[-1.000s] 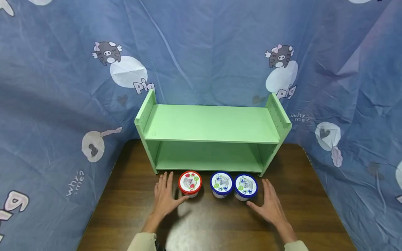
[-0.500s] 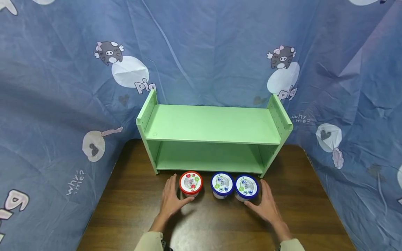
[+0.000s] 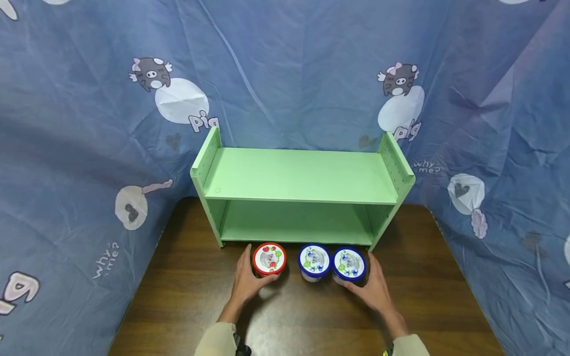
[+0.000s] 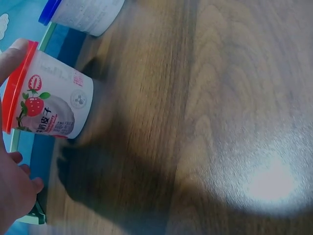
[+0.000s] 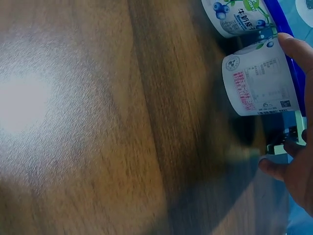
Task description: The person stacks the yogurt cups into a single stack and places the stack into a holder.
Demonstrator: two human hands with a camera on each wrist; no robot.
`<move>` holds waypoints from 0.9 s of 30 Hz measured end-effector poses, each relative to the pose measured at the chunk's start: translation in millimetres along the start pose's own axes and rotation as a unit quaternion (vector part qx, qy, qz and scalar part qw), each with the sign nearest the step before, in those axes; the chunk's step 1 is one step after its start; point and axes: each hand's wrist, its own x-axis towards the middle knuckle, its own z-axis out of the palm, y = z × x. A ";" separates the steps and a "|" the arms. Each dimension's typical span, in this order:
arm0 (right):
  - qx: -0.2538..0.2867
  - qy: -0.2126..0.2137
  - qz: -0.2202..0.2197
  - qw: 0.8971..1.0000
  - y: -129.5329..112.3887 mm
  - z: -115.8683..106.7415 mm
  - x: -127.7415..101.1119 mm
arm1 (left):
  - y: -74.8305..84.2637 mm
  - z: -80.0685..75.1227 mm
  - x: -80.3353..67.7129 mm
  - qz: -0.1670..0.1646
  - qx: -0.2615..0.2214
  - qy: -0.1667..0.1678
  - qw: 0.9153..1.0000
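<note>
My left hand [image 3: 246,287] is wrapped around the left side of the red-lidded cup [image 3: 269,259], thumb curling under its near side and fingers up its far side; from the left wrist view a fingertip [image 4: 12,54] touches the red rim, so I'm cupping it, though how firmly I cannot tell. Just right of it, apart, stands the middle blue-lidded cup [image 3: 314,260], untouched. Beside that, nearly touching, is the right blue-lidded cup [image 3: 349,263], and my right hand [image 3: 374,289] curls around its right side, thumb on the near side. All three stand upright on the brown surface [image 3: 178,296], in front of the green shelf [image 3: 300,175].
</note>
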 end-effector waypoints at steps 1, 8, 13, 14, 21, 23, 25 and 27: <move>0.004 -0.001 0.003 1.000 -0.6 0.7 1.1 | 0.1 0.7 0.5 -0.005 -0.005 0.000 1.000; 0.021 -0.008 0.018 1.000 -3.7 5.9 4.5 | -0.3 8.2 3.0 -0.023 -0.034 -0.007 0.999; 0.034 -0.002 0.025 0.999 -4.8 10.0 4.8 | 0.4 12.6 4.3 -0.018 -0.042 -0.002 0.999; 0.035 0.000 0.025 0.999 -5.1 10.8 4.7 | 0.8 13.3 4.5 -0.021 -0.046 -0.002 0.999; 0.045 0.000 0.028 0.999 -7.4 16.4 4.3 | 0.6 18.4 5.3 -0.019 -0.059 0.006 0.998; 0.053 0.002 0.032 0.998 -8.6 17.4 4.5 | 0.3 19.7 4.9 -0.020 -0.073 0.010 0.997; 0.060 0.005 0.040 0.997 -9.2 18.4 4.8 | 0.0 21.1 4.5 -0.020 -0.093 0.012 0.995; 0.065 0.009 0.048 0.997 -9.6 19.3 5.1 | -0.8 22.6 3.8 -0.022 -0.108 0.012 0.994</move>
